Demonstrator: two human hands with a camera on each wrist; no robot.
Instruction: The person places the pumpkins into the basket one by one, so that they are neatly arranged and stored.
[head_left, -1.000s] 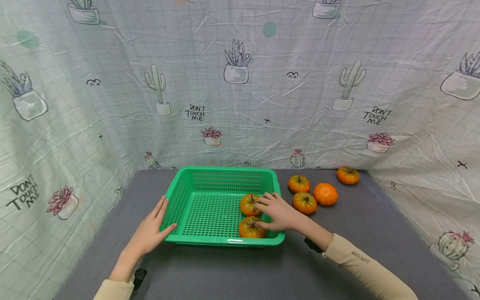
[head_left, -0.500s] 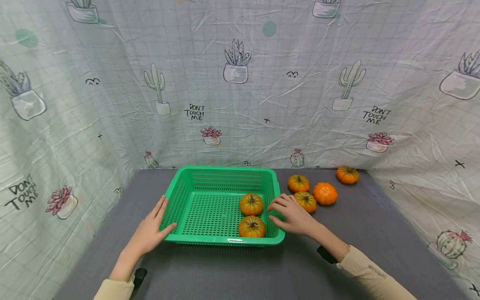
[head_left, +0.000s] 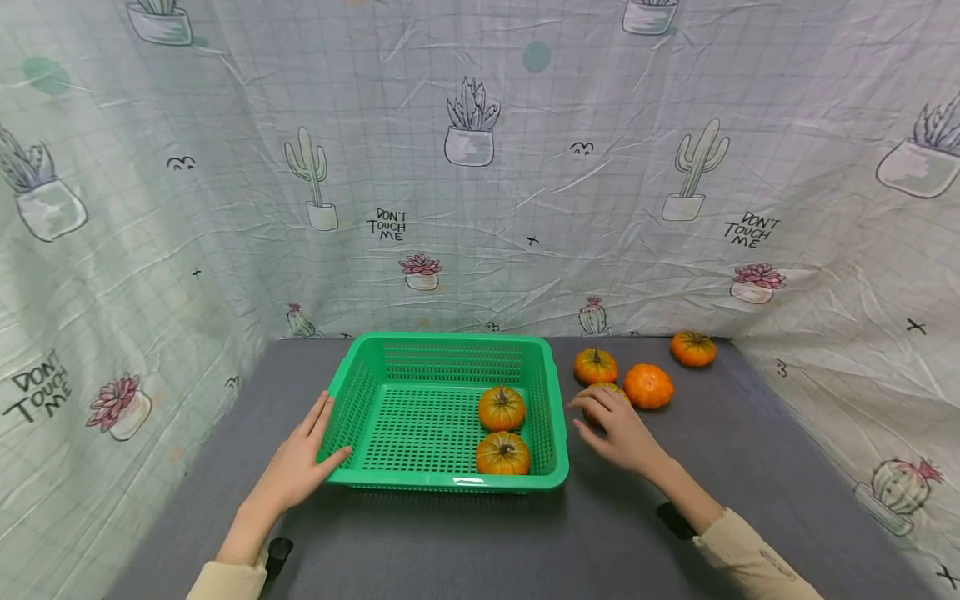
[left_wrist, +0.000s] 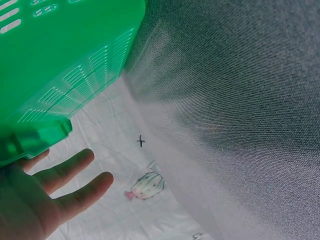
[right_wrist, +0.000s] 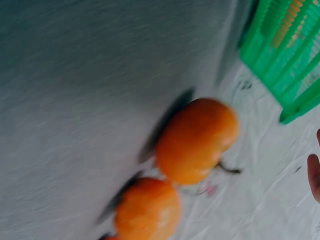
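A green plastic basket stands on the grey table with two small orange pumpkins inside its right end, one pumpkin behind the other. Against the basket's left rim rests my left hand, fingers spread and fairly straight; the left wrist view shows that hand beside the basket wall. My right hand hovers right of the basket with loosely bent fingers. It partly hides a pumpkin lying on the table. In the right wrist view, only fingertips show at the right edge.
Beyond the right hand lie a greenish-orange pumpkin, a brighter orange one and another at the back right corner. A patterned cloth hangs behind and along both sides of the table.
My right hand has left the pumpkins in the basket and moved right, over the rim, to the pumpkin outside. The left hand and basket stay where they were.
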